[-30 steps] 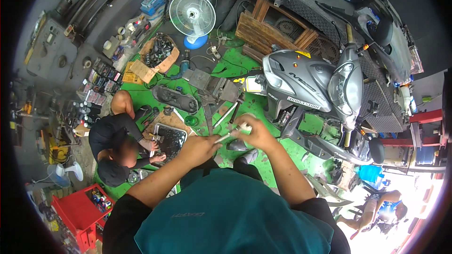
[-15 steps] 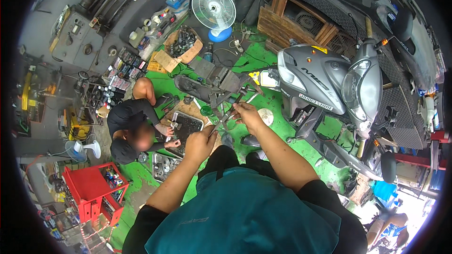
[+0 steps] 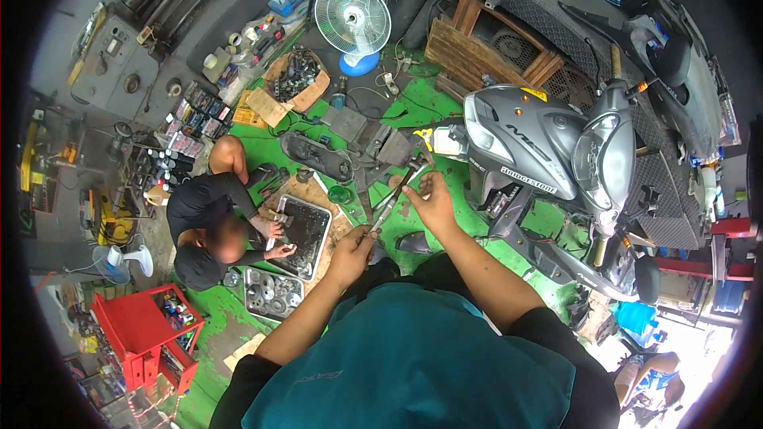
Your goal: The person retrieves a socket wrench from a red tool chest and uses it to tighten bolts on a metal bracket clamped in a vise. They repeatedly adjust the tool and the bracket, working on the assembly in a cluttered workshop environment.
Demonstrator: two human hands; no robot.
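Note:
A long silver-and-dark metal rod-like tool (image 3: 388, 213) slants up and away in front of me; its exact kind I cannot make out. My left hand (image 3: 354, 257) is closed around its near end. Alongside its upper shaft, my right hand (image 3: 433, 205) has the thumb tip at or very near the rod and the fingers loosely bent apart from it. Beyond the tool's far end stands a bench vise (image 3: 381, 141). Left of the rod lie a green round dish (image 3: 340, 195) and a dark tray with a pale rim (image 3: 324, 240).
At left a crouching person (image 3: 208, 206) works with both hands over the dark tray. Nearby are a tray of metal parts (image 3: 274, 292) and a red tool cart (image 3: 139, 311). A grey scooter (image 3: 528, 139) stands at right, a fan (image 3: 352, 20) at the back.
My left hand has moved slightly right and down. My right hand has shifted right, and its fingers have spread from their pinch on the tool. The tool now points more steeply away.

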